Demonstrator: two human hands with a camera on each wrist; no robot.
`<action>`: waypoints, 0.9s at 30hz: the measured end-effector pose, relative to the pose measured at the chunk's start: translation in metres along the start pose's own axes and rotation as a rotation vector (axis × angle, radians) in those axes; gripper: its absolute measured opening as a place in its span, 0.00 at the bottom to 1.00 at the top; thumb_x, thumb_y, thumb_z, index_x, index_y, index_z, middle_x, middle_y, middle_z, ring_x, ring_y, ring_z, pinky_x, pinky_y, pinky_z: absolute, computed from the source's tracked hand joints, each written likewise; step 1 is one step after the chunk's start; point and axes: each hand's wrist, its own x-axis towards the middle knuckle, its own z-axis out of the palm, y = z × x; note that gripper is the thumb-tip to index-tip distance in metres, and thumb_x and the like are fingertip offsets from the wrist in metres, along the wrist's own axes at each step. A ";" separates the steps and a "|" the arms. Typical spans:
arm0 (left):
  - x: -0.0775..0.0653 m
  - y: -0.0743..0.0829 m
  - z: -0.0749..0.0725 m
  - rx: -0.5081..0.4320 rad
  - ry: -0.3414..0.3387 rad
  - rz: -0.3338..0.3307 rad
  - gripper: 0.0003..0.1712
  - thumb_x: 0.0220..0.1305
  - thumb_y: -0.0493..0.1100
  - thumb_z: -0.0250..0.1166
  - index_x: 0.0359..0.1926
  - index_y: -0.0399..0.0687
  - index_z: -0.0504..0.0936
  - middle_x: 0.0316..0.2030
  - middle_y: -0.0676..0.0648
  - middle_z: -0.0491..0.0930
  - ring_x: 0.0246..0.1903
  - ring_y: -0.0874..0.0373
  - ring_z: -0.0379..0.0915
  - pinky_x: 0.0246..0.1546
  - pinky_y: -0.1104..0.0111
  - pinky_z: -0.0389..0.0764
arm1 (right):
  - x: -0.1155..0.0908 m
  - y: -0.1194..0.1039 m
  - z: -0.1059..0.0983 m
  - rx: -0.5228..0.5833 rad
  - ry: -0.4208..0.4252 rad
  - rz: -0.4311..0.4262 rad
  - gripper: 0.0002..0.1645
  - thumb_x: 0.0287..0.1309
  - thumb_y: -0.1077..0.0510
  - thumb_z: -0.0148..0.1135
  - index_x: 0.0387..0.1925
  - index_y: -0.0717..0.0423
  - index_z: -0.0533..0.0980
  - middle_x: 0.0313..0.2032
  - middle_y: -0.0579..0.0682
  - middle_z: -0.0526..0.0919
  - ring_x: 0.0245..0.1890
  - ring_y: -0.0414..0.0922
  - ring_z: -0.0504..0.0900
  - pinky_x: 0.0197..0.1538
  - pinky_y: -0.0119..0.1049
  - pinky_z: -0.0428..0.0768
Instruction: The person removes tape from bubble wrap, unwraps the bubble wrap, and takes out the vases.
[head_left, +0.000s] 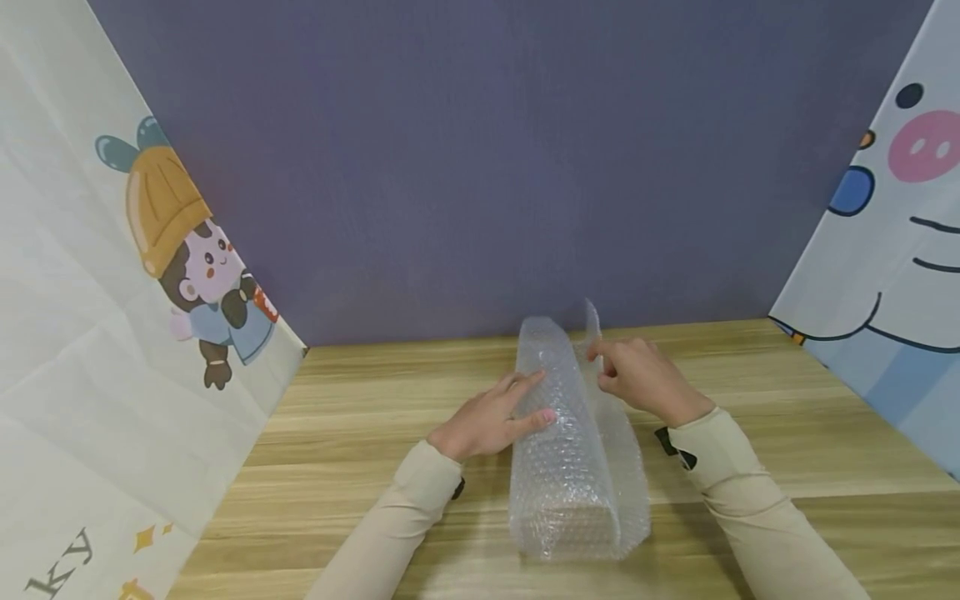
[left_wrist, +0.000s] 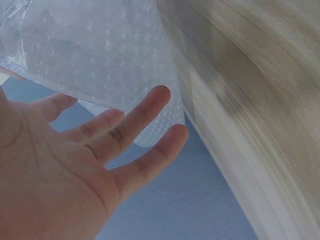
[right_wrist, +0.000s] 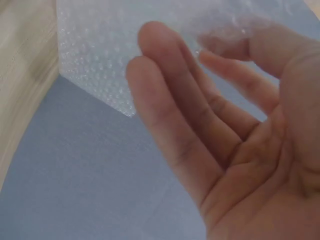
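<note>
A long bundle of clear bubble wrap (head_left: 566, 475) lies lengthwise on the wooden table, with a loose flap (head_left: 628, 467) along its right side. My left hand (head_left: 495, 417) rests on the bundle's upper left side, fingers spread and thumb on top. In the left wrist view, that hand's fingers (left_wrist: 135, 120) extend along the film. At the far part of the flap, my right hand (head_left: 637, 377) pinches the film's edge between thumb and index finger. The right wrist view shows the thumb partly behind the film (right_wrist: 95, 55), with the other fingers (right_wrist: 165, 120) loosely bent.
The wooden table (head_left: 360, 417) ends at an upright dark blue-grey panel (head_left: 480, 167) just beyond the bundle's far end. White sheets with cartoon prints flank it: a figure in an orange hat (head_left: 202, 250) at left, a pink snout (head_left: 926, 146) at right.
</note>
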 end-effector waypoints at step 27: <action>0.007 0.004 0.006 0.001 0.002 0.009 0.45 0.70 0.79 0.39 0.81 0.73 0.43 0.81 0.50 0.51 0.78 0.42 0.54 0.71 0.41 0.67 | -0.004 0.040 -0.008 0.099 -0.160 0.173 0.07 0.53 0.65 0.65 0.26 0.52 0.76 0.22 0.46 0.80 0.22 0.42 0.76 0.30 0.37 0.73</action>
